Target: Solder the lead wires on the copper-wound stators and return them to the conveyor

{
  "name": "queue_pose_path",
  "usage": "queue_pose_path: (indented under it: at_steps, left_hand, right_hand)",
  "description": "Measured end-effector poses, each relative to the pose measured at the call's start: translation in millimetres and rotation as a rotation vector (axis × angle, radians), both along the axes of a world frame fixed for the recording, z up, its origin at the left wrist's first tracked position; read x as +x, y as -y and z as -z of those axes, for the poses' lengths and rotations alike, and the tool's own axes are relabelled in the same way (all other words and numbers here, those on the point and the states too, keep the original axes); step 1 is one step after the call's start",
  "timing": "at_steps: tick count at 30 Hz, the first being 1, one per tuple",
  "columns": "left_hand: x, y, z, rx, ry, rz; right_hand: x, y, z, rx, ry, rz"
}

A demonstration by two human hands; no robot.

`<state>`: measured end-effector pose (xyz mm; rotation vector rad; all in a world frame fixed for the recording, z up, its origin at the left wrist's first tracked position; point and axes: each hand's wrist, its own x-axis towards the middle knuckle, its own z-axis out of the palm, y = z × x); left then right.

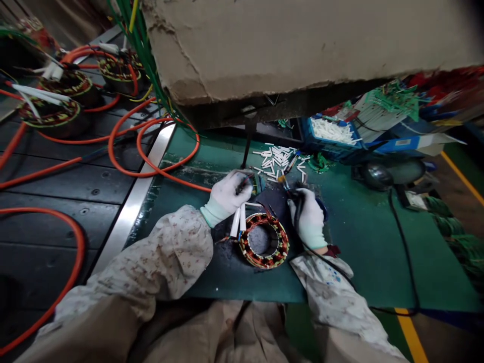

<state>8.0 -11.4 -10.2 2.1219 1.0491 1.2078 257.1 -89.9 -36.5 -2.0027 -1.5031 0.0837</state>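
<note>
My left hand, in a white glove, is closed just above the stator, with thin dark and coloured wires at its fingertips. In my gloved right hand is a corded soldering iron, its yellowish end pointing up and left. Its black cable trails over the wrist. Between and below the hands, a ring-shaped stator with copper windings lies on the green mat. White sleeves stand out from its upper left side beside my left hand. The soldering iron's exact tip is blurred.
Loose white sleeve pieces lie beyond the hands, and a blue bin holds more. A large cardboard box overhangs the green worktop. Orange hose loops across the left, near several other stators.
</note>
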Motion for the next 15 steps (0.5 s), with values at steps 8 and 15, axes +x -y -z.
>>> queue_pose_path:
  at_steps: [8,15]
  left_hand:
    - [1,-2,5.1,0.077,0.012,-0.003]
    - [1,0,3.3,0.106,0.016,0.012]
  right_hand:
    - [-53,14,-35.6,0.370,-0.111,-0.266]
    - [-31,39,-34.1,0.280,-0.093,-0.344]
